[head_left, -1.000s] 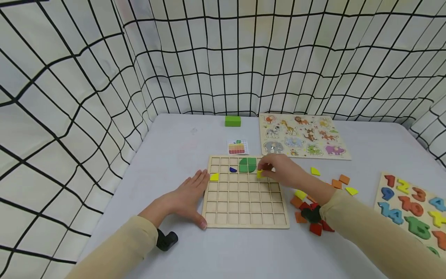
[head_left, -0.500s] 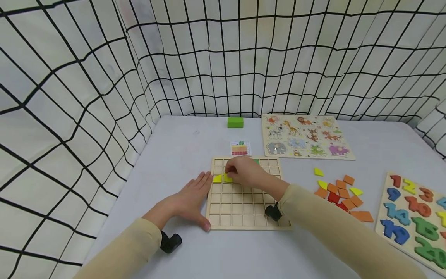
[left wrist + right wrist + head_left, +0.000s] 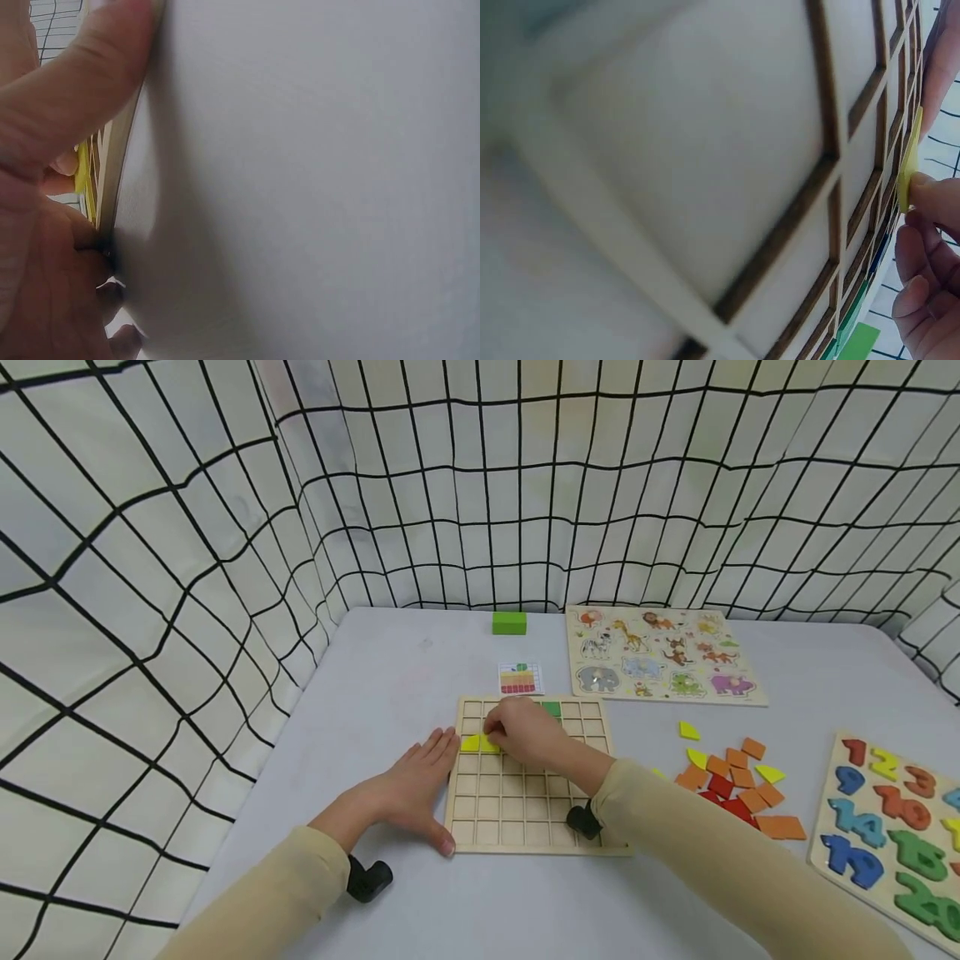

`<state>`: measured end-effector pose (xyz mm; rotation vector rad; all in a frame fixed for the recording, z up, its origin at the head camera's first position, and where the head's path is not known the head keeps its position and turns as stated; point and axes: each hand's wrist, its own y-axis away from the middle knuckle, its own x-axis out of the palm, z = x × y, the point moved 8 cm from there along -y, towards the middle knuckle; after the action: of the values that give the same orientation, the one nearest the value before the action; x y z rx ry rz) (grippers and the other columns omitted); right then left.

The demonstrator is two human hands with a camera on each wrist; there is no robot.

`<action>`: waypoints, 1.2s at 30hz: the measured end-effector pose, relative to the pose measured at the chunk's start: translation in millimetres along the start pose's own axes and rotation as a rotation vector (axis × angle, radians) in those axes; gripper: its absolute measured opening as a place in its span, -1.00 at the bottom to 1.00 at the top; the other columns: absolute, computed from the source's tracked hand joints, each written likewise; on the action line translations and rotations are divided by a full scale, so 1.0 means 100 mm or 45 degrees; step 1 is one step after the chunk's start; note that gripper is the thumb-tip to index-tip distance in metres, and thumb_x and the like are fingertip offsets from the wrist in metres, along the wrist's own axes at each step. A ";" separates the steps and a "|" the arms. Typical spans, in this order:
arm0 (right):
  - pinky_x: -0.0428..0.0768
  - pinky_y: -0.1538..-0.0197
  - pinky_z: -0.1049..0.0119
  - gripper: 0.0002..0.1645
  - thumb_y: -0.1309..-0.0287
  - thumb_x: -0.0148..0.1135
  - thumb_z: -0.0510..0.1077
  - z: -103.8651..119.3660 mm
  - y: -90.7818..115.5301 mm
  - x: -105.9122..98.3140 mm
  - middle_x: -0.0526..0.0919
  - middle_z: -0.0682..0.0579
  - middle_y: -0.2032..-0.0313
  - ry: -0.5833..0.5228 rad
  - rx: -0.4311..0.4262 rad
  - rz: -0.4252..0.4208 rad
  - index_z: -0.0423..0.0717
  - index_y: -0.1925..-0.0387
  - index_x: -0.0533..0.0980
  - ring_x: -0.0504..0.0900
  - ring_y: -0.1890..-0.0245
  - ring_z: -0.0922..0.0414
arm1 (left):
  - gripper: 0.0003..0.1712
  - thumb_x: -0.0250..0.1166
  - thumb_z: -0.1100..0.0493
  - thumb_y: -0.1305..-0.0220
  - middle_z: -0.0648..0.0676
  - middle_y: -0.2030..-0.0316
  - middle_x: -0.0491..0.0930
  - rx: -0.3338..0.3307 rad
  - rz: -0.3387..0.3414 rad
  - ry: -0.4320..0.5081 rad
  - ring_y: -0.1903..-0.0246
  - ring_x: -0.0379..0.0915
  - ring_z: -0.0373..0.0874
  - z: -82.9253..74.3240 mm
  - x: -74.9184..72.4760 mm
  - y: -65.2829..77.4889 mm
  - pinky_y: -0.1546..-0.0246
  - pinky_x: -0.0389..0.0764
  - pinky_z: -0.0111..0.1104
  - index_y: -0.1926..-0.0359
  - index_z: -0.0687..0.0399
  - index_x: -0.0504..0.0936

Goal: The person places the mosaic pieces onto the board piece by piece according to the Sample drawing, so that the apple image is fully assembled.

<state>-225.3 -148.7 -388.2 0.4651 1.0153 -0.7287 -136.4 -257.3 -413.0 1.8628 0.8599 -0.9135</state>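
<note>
A square wooden grid board [image 3: 540, 850] lies on the white table. My left hand [image 3: 408, 789] rests along its left edge, fingers straight and thumb [image 3: 90, 75] spread toward the near corner. Over the board's upper left, my right hand [image 3: 531, 735] pinches a yellow tile [image 3: 489, 744] between thumb and fingertips. That tile sits right beside another yellow tile [image 3: 470, 743] with a rounded corner. Part of a green tile [image 3: 552, 708] shows past the right hand, which hides other pieces. In the right wrist view a dark blue piece [image 3: 878, 251] and green tiles [image 3: 851, 313] lie in the grid.
Loose orange tiles [image 3: 753, 748], red tiles [image 3: 721, 787] and yellow tiles [image 3: 688, 730] lie right of the board. A pattern card [image 3: 520, 678] and green block [image 3: 509, 623] stand behind it. An animal puzzle [image 3: 660, 652] and number puzzle [image 3: 862, 810] lie farther right. Black netting surrounds the table.
My right hand has moved left across the board with the yellow tile, from beside the green tiles to the yellow tile at the left edge. My left hand has stayed at the board's edge.
</note>
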 end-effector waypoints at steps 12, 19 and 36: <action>0.71 -0.09 0.19 -0.77 -0.36 0.26 -0.30 -0.09 0.12 -0.11 0.81 -0.04 0.05 -0.047 -0.002 0.065 -0.18 0.05 0.74 0.74 0.02 0.09 | 0.68 0.66 -0.33 0.22 0.35 -0.63 -0.30 -0.009 -0.008 0.007 -0.64 -0.42 0.24 -0.01 0.04 -0.03 -0.60 -0.15 0.18 -0.59 0.43 -0.19; 0.69 0.08 0.20 -0.79 -0.36 0.28 -0.25 -0.64 0.47 -0.58 0.80 -0.07 0.13 -0.059 0.107 0.001 -0.21 0.06 0.72 0.71 0.17 0.10 | 0.66 0.66 -0.31 0.20 0.35 -0.63 -0.30 -0.017 -0.002 -0.009 -0.64 -0.41 0.24 -0.05 0.02 -0.03 -0.60 -0.15 0.17 -0.59 0.43 -0.18; 0.71 0.07 0.04 -0.71 -0.27 0.38 -0.21 -2.11 1.34 -0.99 0.74 -0.16 0.23 0.034 0.450 0.075 -0.34 0.07 0.67 0.62 0.24 0.00 | 0.67 0.67 -0.31 0.22 0.37 -0.62 -0.30 -0.029 0.010 -0.025 -0.63 -0.40 0.26 -0.03 -0.01 0.00 -0.59 -0.13 0.19 -0.59 0.44 -0.19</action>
<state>-284.5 113.5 -395.8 0.8087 0.8952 -0.8543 -136.4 -254.7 -411.4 1.8340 0.8470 -0.9123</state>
